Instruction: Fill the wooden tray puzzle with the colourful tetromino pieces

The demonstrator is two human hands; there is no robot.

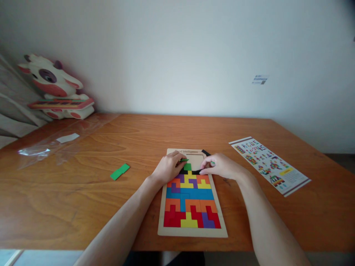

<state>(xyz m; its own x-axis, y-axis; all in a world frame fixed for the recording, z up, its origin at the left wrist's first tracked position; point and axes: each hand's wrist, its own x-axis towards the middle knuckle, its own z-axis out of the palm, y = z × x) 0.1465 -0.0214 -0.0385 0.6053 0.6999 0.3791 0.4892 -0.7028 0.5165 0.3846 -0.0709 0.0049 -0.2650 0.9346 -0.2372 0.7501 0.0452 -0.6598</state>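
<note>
A wooden puzzle board (192, 232) lies in front of me, its lower part filled with red, yellow, purple, orange and blue block pieces. My left hand (169, 166) is over its upper left side, fingers pinched on a thin green puzzle piece (183, 160). Below that, another green piece (188, 167) lies in the board. My right hand (217, 165) is closed at the upper right side, with a bit of green (212, 163) showing between its fingers. Its fingertips touch a black piece (196, 172) on the board. The board's top recess (195, 159) shows bare wood.
Left of the board lies a loose green piece (120, 171). A black piece (205, 152) rests at the board's upper right corner. A printed pattern sheet (270, 166) lies on the right. Clear plastic wrapping (47, 149) and a cow-shaped toy keyboard (59, 90) are at the left.
</note>
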